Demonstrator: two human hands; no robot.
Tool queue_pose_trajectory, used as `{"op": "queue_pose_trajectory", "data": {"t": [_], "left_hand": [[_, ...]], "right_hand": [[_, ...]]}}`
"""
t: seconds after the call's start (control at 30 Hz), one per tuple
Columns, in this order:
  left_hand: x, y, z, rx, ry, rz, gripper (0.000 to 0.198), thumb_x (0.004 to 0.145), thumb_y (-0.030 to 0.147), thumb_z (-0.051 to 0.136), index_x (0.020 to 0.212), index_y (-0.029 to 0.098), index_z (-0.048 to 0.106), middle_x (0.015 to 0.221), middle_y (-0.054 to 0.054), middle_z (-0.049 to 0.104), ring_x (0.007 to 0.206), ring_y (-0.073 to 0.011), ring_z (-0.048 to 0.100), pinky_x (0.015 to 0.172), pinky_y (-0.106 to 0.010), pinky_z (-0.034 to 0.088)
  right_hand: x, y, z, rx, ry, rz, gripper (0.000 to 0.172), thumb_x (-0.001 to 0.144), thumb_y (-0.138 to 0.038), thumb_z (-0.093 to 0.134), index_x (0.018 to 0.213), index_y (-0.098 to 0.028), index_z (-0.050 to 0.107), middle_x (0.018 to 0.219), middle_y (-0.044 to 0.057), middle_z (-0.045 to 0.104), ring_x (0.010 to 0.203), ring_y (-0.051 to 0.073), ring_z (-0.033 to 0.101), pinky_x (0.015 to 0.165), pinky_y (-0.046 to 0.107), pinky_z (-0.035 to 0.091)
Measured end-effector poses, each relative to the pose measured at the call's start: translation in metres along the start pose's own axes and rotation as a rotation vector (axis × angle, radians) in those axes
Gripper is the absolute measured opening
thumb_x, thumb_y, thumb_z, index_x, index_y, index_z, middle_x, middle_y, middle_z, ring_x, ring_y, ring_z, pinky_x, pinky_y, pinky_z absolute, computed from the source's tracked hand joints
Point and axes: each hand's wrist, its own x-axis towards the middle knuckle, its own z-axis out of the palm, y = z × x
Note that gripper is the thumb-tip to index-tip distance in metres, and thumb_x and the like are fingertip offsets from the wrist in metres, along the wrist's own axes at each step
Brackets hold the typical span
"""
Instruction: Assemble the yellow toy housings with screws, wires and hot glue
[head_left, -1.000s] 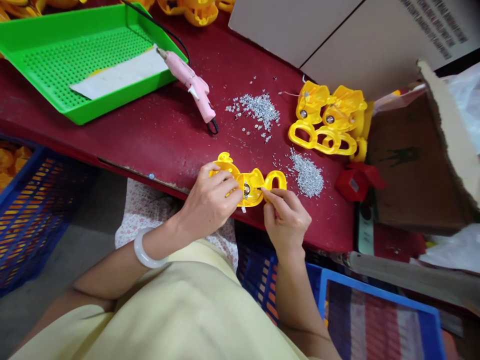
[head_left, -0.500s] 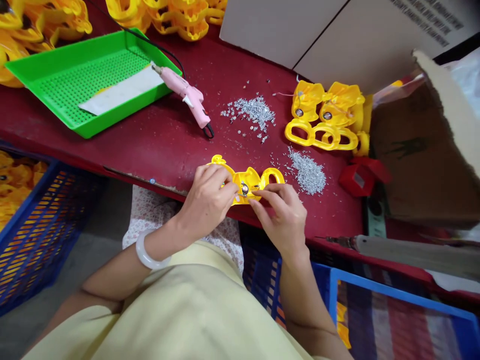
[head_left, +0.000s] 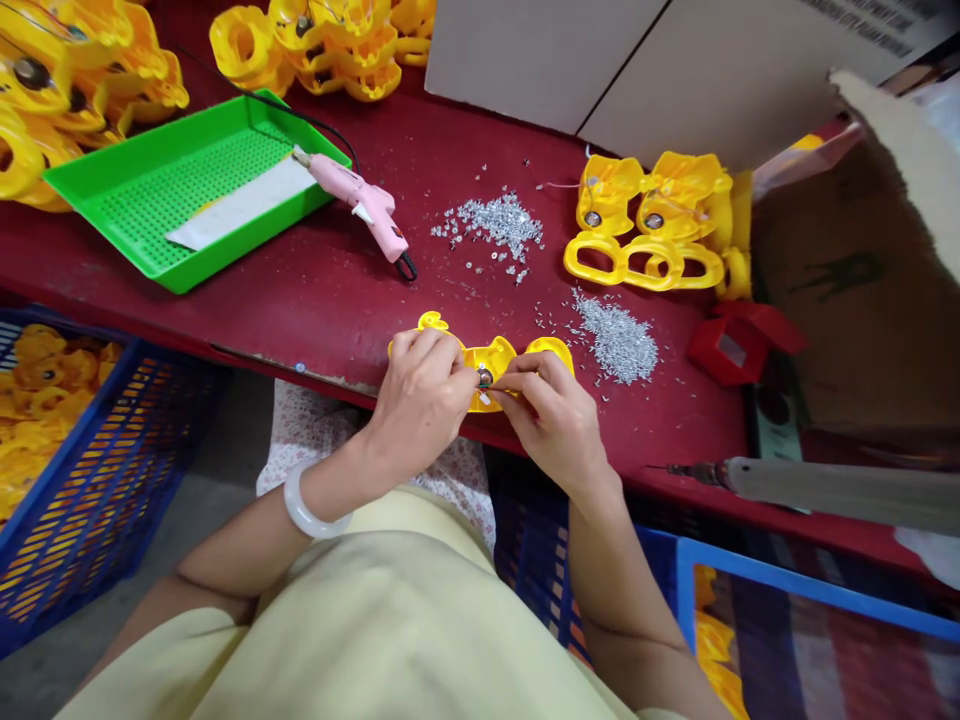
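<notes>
A yellow plastic toy shell (head_left: 491, 358) lies at the near edge of the dark red table (head_left: 330, 290). My left hand (head_left: 421, 400) is curled over its left half and holds it down. My right hand (head_left: 551, 415) pinches at the small round metal part in the shell's middle; whatever is between the fingertips is too small to make out. Two piles of tiny silver screws (head_left: 616, 340) (head_left: 499, 218) lie just beyond the shell.
A pink glue gun (head_left: 360, 200) rests by a green perforated tray (head_left: 191, 190). More yellow shells (head_left: 652, 235) are stacked at right and at the far left (head_left: 67, 90). Blue crates (head_left: 90, 470) stand below the table. A cardboard box (head_left: 862, 280) and a screwdriver tool (head_left: 817, 485) are at right.
The view has tilted, showing more of the table's far side. My right hand has moved left from the shell's ring end onto its middle, meeting my left hand's fingertips.
</notes>
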Motion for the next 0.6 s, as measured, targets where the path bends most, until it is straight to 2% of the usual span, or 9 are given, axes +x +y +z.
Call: {"op": "queue_pose_trajectory", "data": {"t": [0.13,0.27,0.37,0.47,0.6], "left_hand": [[0.003,0.001,-0.006,0.0,-0.081,0.0,0.017,0.091,0.017,0.054,0.084,0.018,0.069,0.089,-0.007,0.06,0.094,-0.0241,0.051,0.083,-0.041,0.035],[0.007,0.002,-0.008,0.016,-0.146,-0.037,0.015,0.09,0.021,0.058,0.081,0.02,0.07,0.087,-0.007,0.06,0.094,-0.0247,0.049,0.08,-0.04,0.033],[0.008,0.001,-0.007,0.013,-0.155,-0.06,0.011,0.087,0.02,0.063,0.079,0.02,0.07,0.086,-0.006,0.059,0.093,-0.025,0.049,0.077,-0.04,0.032],[0.009,0.0,-0.007,-0.018,-0.139,-0.073,0.008,0.086,0.019,0.063,0.083,0.019,0.07,0.089,-0.007,0.059,0.095,-0.0257,0.048,0.078,-0.04,0.032],[0.009,-0.001,-0.008,-0.039,-0.134,-0.078,0.011,0.088,0.018,0.06,0.085,0.018,0.07,0.091,-0.008,0.059,0.096,-0.0254,0.048,0.078,-0.04,0.032]], "right_hand": [[0.001,0.005,0.003,-0.017,0.038,-0.033,0.008,0.089,-0.014,0.057,0.09,-0.016,0.064,0.092,0.007,0.057,0.081,0.012,0.057,0.068,0.025,0.051],[-0.001,0.01,0.005,-0.06,0.037,-0.051,0.009,0.088,-0.019,0.059,0.089,-0.02,0.068,0.092,0.005,0.057,0.079,0.012,0.055,0.065,0.025,0.048],[-0.004,0.008,0.007,-0.116,0.114,0.01,0.007,0.087,-0.025,0.062,0.09,-0.023,0.068,0.086,0.003,0.056,0.074,0.012,0.054,0.061,0.025,0.044],[-0.011,0.001,0.007,-0.109,0.21,0.073,0.007,0.085,-0.026,0.065,0.089,-0.02,0.065,0.08,0.003,0.057,0.07,0.012,0.054,0.059,0.025,0.043],[-0.015,-0.009,0.008,-0.178,0.212,0.059,0.007,0.084,-0.022,0.066,0.088,-0.018,0.067,0.072,0.001,0.057,0.062,0.01,0.052,0.055,0.024,0.04]]}}
